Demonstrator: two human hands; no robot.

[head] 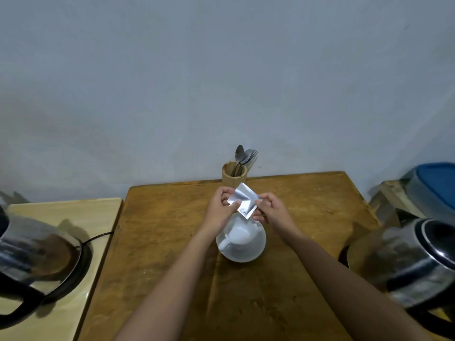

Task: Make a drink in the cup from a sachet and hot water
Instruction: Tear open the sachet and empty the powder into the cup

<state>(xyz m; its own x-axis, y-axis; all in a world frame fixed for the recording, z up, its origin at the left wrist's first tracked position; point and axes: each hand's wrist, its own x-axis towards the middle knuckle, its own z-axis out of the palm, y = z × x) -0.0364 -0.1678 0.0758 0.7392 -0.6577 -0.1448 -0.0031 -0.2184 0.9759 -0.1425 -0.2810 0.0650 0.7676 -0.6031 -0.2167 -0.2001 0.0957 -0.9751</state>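
Observation:
A silver foil sachet [243, 200] is held above the table between both hands. My left hand [219, 209] pinches its left edge and my right hand [272, 210] pinches its right corner. Just below the sachet a white cup [237, 234] stands on a white saucer [256, 249], its handle pointing toward the lower left. A steel and black kettle [416, 264] stands at the right edge of the brown wooden table [172, 222]. A second kettle [32, 257] sits on its base on the lighter table at the left.
A wooden holder [234, 177] with spoons and forks stands at the table's back edge, against the grey wall. A black cord [98, 237] runs from the left kettle's base. A blue-lidded container [435, 190] sits on a crate at the far right.

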